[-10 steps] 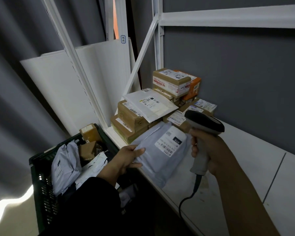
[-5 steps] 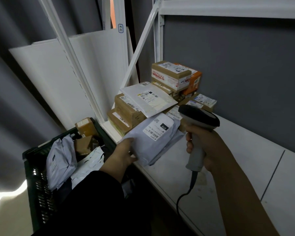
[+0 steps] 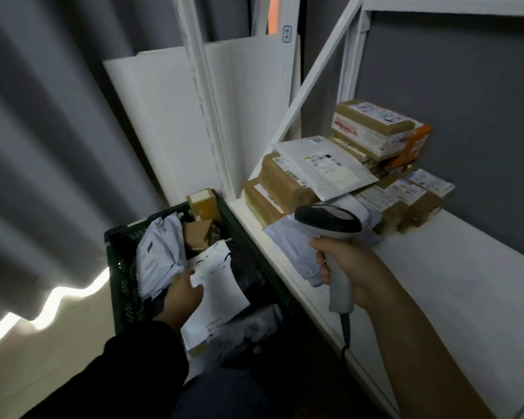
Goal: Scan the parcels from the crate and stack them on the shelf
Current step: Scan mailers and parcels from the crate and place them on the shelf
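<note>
Fingers of the right hand [image 3: 353,267] were curled round the grip of the scanner [image 3: 330,220], held over the front of the white shelf [image 3: 451,291]. The left hand [image 3: 182,293] pinched a white mailer [image 3: 221,285] down in the dark green crate [image 3: 118,282], among other parcels. On the shelf a grey mailer [image 3: 288,237] lay flat just before stacked brown boxes [image 3: 285,189]. A grey curtain [image 3: 43,146] hung at left; white boards [image 3: 164,122] leaned behind the crate, and a grey wall [image 3: 466,71] backed the shelf.

Grey mailer [image 3: 288,237] half behind scanner [image 3: 327,220]
</note>
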